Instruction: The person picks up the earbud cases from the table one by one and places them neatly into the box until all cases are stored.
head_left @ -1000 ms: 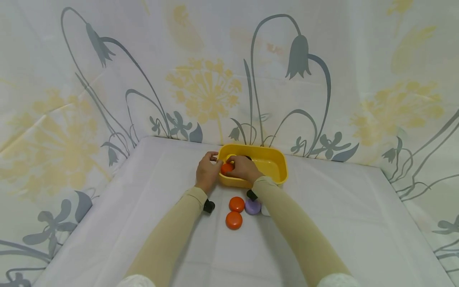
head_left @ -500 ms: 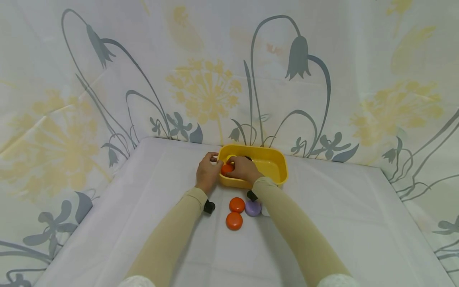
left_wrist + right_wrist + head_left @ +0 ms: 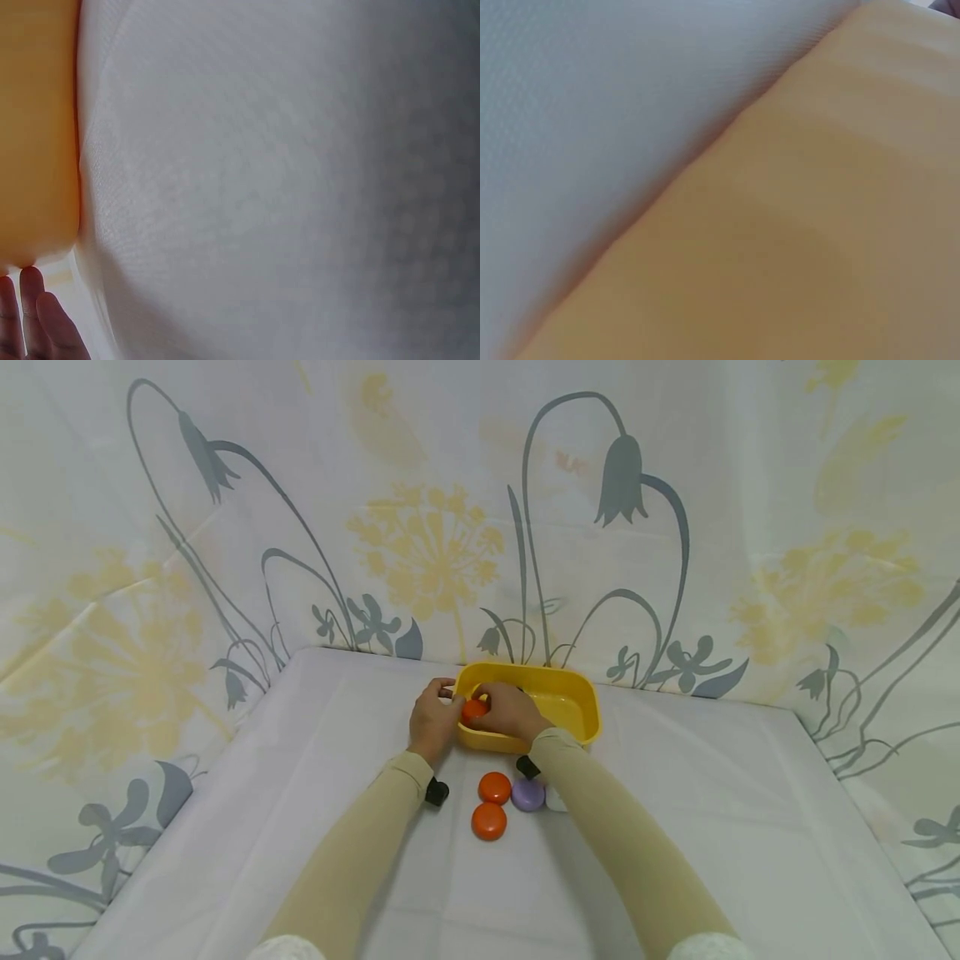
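Observation:
A yellow plastic bin [image 3: 564, 681] stands at the back of the table. My left hand [image 3: 433, 718] holds its left end, thumb at the rim and fingers round the far corner; in the left wrist view several fingertips [image 3: 31, 281] touch the bin's wall [image 3: 37, 135]. Inside the bin, my right hand [image 3: 508, 710] pinches a glossy orange-red round disc [image 3: 473, 711] near the left end. Part of a dark piece shows just behind the right hand. The right wrist view is filled mostly by the bin's side [image 3: 795, 247].
In front of the bin lie two orange-red discs [image 3: 489, 821], a purple disc [image 3: 528, 795] and a white piece [image 3: 555, 800] partly behind the right sleeve. White cloth [image 3: 337, 693] covers the table. A flower-patterned curtain [image 3: 300, 485] hangs behind.
The right hand's fingers have shifted slightly toward the back of the bin, now covering a yellow piece that showed earlier. The left hand and the loose discs have stayed put.

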The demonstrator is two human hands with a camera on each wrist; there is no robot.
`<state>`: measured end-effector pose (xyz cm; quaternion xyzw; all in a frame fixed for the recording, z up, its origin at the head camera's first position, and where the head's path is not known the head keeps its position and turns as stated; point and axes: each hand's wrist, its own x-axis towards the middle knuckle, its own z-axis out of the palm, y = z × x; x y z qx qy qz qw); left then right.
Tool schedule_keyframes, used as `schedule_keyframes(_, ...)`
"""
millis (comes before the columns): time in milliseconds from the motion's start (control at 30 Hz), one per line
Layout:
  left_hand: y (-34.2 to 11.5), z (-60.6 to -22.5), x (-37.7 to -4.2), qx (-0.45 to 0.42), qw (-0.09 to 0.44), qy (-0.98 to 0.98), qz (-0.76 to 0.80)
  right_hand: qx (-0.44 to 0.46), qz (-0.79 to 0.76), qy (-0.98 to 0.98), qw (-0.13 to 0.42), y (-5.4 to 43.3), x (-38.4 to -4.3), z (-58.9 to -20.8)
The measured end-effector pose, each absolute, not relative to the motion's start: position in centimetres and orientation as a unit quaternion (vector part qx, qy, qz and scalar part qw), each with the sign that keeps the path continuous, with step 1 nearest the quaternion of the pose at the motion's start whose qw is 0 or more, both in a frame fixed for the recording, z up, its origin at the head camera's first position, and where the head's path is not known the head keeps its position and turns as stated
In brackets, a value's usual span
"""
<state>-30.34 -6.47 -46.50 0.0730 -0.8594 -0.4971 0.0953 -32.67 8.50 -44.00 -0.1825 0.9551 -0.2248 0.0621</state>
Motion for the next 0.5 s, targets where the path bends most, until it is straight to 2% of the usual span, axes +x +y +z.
schedule_keyframes(500,-6.5,-46.6,-30.4,0.065,0.094,-0.862,-0.494,-0.183,-0.233,0.953,0.060,9.5,-31.7,-42.5)
